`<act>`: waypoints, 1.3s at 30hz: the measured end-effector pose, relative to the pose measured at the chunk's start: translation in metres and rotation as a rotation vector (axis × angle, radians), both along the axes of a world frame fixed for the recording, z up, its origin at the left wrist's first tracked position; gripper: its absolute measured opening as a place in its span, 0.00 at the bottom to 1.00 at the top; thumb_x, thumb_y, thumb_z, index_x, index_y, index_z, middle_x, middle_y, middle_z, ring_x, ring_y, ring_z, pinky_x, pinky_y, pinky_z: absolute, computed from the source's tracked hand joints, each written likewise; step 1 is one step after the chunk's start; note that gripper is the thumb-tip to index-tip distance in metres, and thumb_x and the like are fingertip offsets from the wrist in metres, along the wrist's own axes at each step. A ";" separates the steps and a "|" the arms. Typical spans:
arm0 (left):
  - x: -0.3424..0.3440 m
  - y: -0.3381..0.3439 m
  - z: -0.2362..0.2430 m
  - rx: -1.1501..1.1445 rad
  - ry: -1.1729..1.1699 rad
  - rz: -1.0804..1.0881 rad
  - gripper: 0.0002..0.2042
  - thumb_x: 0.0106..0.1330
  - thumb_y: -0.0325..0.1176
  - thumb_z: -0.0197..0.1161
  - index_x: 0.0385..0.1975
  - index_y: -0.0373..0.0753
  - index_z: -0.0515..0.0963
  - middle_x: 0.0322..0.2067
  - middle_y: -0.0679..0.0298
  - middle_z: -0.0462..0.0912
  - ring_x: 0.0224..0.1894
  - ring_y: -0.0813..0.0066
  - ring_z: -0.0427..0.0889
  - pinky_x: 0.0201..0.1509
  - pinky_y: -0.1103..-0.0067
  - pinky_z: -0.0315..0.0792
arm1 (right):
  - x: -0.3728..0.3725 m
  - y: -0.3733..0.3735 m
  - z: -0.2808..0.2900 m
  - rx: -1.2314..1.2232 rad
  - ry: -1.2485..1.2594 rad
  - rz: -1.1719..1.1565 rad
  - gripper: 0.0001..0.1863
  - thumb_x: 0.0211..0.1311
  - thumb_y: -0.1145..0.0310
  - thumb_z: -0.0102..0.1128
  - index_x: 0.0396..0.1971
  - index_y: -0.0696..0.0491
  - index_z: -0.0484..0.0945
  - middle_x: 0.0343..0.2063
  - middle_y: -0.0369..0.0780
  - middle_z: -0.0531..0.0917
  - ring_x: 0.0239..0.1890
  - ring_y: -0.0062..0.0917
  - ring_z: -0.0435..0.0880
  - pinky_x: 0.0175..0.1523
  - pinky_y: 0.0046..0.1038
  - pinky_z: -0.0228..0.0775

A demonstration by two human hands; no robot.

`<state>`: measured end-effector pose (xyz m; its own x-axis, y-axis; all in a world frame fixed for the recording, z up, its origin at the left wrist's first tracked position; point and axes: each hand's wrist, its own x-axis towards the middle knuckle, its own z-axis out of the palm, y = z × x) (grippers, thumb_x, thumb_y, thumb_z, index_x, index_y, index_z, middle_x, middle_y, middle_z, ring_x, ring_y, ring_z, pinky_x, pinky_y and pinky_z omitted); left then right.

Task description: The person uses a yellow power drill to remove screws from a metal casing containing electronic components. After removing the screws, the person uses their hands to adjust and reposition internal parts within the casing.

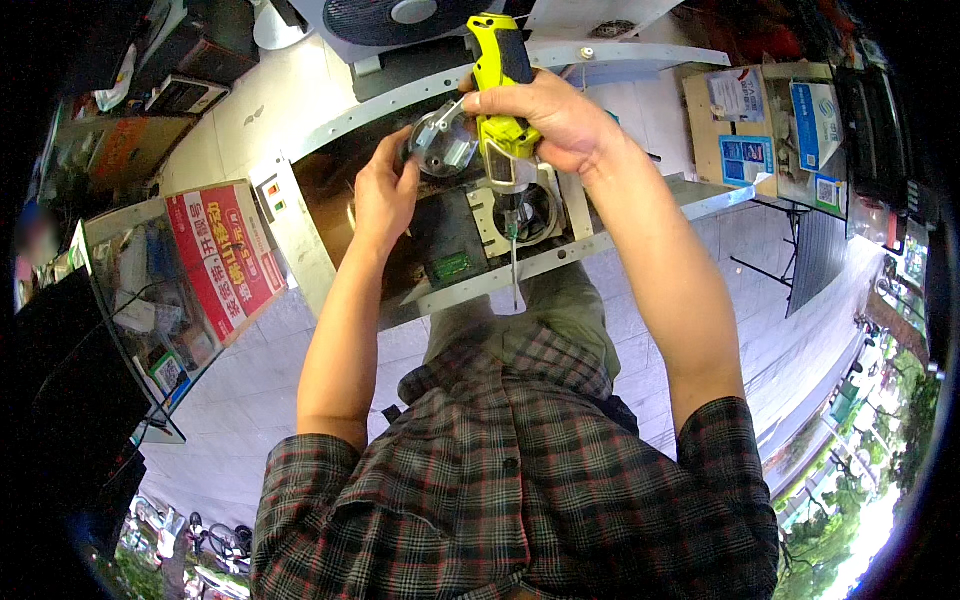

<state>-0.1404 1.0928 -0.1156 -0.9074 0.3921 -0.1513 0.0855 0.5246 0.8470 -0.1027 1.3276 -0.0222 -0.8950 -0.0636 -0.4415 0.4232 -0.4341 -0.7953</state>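
My right hand (560, 118) is closed around a yellow-green and black cordless drill (500, 60). A long thin bit (515, 262) extends from its chuck toward my body. In my left hand (384, 192) is a round, shiny dish-like part (443, 142), clear or metallic, gripped at its edge. My right fingertips are close beside that part; whether they touch it I cannot tell. Beneath both hands lies an open metal housing (440, 300). Inside it are a black fan (540, 212) on a light bracket and a small green circuit board (450, 267), just under the drill.
A large round fan (400, 18) in a grey casing stands beyond the housing. Glass-topped display cases with a red-and-white poster (225, 255) are on the left. On the right stand a box with blue cards (748, 160) and a black folding stand (800, 250).
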 end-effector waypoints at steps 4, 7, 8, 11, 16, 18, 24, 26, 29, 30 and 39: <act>0.000 -0.012 -0.015 0.040 0.030 0.016 0.20 0.65 0.30 0.62 0.58 0.43 0.78 0.21 0.57 0.76 0.20 0.70 0.73 0.29 0.73 0.71 | -0.020 -0.003 -0.010 0.022 -0.079 0.072 0.15 0.59 0.70 0.71 0.44 0.58 0.81 0.36 0.40 0.85 0.37 0.24 0.86 0.44 0.26 0.79; 0.001 -0.016 -0.019 0.058 0.001 0.024 0.20 0.65 0.29 0.62 0.59 0.44 0.77 0.22 0.56 0.77 0.21 0.69 0.73 0.30 0.73 0.71 | -0.027 -0.013 -0.013 0.050 -0.156 0.084 0.14 0.58 0.71 0.71 0.43 0.59 0.82 0.35 0.41 0.86 0.35 0.24 0.86 0.44 0.25 0.80; 0.001 -0.017 -0.019 0.059 -0.019 0.028 0.21 0.65 0.29 0.62 0.59 0.45 0.77 0.23 0.56 0.77 0.21 0.69 0.74 0.30 0.73 0.71 | -0.030 -0.014 -0.020 0.047 -0.174 0.099 0.15 0.57 0.71 0.71 0.43 0.59 0.82 0.36 0.41 0.86 0.36 0.24 0.86 0.45 0.25 0.80; 0.003 -0.014 -0.013 0.091 0.021 0.037 0.22 0.65 0.29 0.62 0.61 0.45 0.76 0.23 0.55 0.78 0.22 0.70 0.75 0.31 0.73 0.72 | -0.035 -0.018 -0.028 0.064 -0.231 0.162 0.16 0.56 0.71 0.71 0.44 0.59 0.81 0.36 0.41 0.85 0.37 0.24 0.86 0.45 0.25 0.80; 0.004 -0.015 -0.008 0.051 0.062 0.013 0.23 0.65 0.29 0.62 0.62 0.49 0.75 0.25 0.54 0.80 0.22 0.67 0.76 0.32 0.72 0.73 | -0.047 -0.016 -0.038 0.108 -0.246 0.239 0.16 0.55 0.72 0.71 0.44 0.58 0.80 0.35 0.41 0.85 0.36 0.24 0.85 0.45 0.25 0.79; 0.005 -0.012 0.010 -0.026 0.004 0.012 0.23 0.65 0.28 0.61 0.62 0.51 0.76 0.26 0.53 0.80 0.23 0.63 0.77 0.32 0.72 0.73 | -0.051 -0.015 -0.037 0.143 -0.221 0.262 0.17 0.55 0.72 0.71 0.44 0.58 0.80 0.35 0.41 0.85 0.36 0.24 0.86 0.46 0.26 0.79; 0.008 -0.017 0.000 0.090 -0.097 -0.023 0.20 0.66 0.26 0.61 0.58 0.45 0.78 0.22 0.59 0.78 0.25 0.75 0.77 0.32 0.76 0.72 | -0.066 -0.018 -0.030 0.268 -0.271 0.396 0.16 0.54 0.72 0.71 0.43 0.57 0.80 0.35 0.40 0.85 0.36 0.24 0.85 0.45 0.26 0.78; 0.010 -0.015 0.001 0.110 -0.106 -0.016 0.18 0.66 0.25 0.61 0.56 0.43 0.78 0.22 0.62 0.78 0.25 0.79 0.76 0.32 0.77 0.72 | -0.068 -0.021 -0.034 0.277 -0.270 0.425 0.17 0.52 0.72 0.72 0.43 0.57 0.80 0.34 0.40 0.85 0.35 0.24 0.84 0.45 0.26 0.78; 0.009 -0.015 0.001 0.174 -0.133 0.007 0.16 0.66 0.25 0.60 0.54 0.41 0.79 0.23 0.66 0.78 0.25 0.82 0.75 0.32 0.79 0.71 | -0.062 -0.023 -0.039 0.262 -0.268 0.466 0.17 0.52 0.71 0.72 0.42 0.57 0.80 0.34 0.39 0.84 0.36 0.23 0.84 0.44 0.26 0.77; 0.010 -0.015 0.001 0.201 -0.146 0.015 0.15 0.66 0.25 0.60 0.53 0.40 0.79 0.23 0.66 0.78 0.25 0.82 0.74 0.32 0.80 0.71 | -0.059 -0.025 -0.036 0.311 -0.276 0.474 0.17 0.52 0.71 0.71 0.42 0.57 0.80 0.34 0.39 0.84 0.37 0.23 0.83 0.45 0.26 0.76; 0.004 -0.011 -0.003 0.268 -0.234 0.031 0.13 0.66 0.24 0.61 0.49 0.37 0.78 0.21 0.71 0.71 0.24 0.84 0.72 0.30 0.81 0.70 | -0.054 -0.016 -0.040 0.266 -0.254 0.426 0.17 0.54 0.70 0.71 0.43 0.57 0.80 0.35 0.38 0.84 0.38 0.22 0.83 0.46 0.26 0.76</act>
<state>-0.1367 1.0816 -0.1191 -0.8724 0.4187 -0.2522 -0.1399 0.2805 0.9496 -0.1568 1.3117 -0.0619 -0.6784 -0.2531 -0.6897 0.7094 0.0182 -0.7045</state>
